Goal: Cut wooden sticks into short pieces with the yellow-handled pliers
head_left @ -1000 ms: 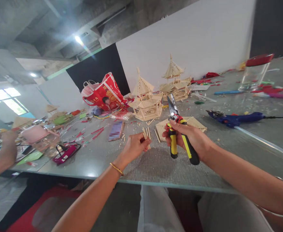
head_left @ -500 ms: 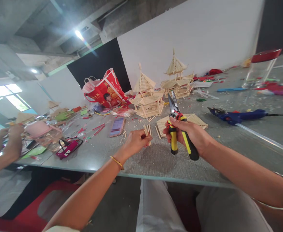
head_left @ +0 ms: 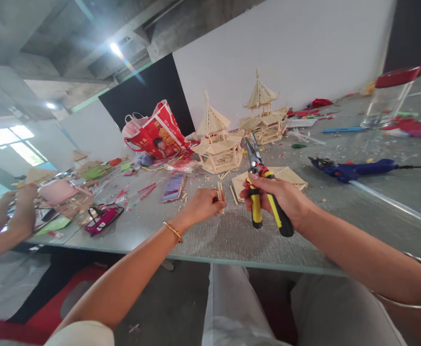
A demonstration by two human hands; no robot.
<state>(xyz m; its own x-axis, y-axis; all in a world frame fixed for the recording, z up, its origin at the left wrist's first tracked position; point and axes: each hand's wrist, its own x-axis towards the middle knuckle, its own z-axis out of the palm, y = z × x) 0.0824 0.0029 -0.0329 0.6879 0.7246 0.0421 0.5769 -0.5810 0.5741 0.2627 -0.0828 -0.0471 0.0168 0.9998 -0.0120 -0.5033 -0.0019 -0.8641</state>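
Between the fingertips of my left hand (head_left: 207, 204) are thin wooden sticks (head_left: 220, 192), held upright just above the table. My right hand (head_left: 280, 194) is wrapped round the yellow-and-black handles of a pair of pliers-like cutters (head_left: 256, 168); their metal jaws point up and away, slightly parted. Under and behind the cutters lies a flat panel of wooden sticks (head_left: 289, 177). A few loose sticks (head_left: 234, 194) rest between my hands. Behind them stand a wooden-stick pavilion model (head_left: 219, 154) and a second pavilion model (head_left: 262, 120).
A blue glue gun (head_left: 361, 169) with a clear glue stick lies at the right. A phone (head_left: 173, 188) sits left of my left hand. Farther back are a red bag (head_left: 160, 132) and a clear jar (head_left: 386, 101). At far left a co-worker's arms (head_left: 19, 216) rest by a purple pouch (head_left: 102, 220).
Both hands keep their grips and have hardly moved. The sticks in my left hand now stand slightly more upright. The view has shifted a little.
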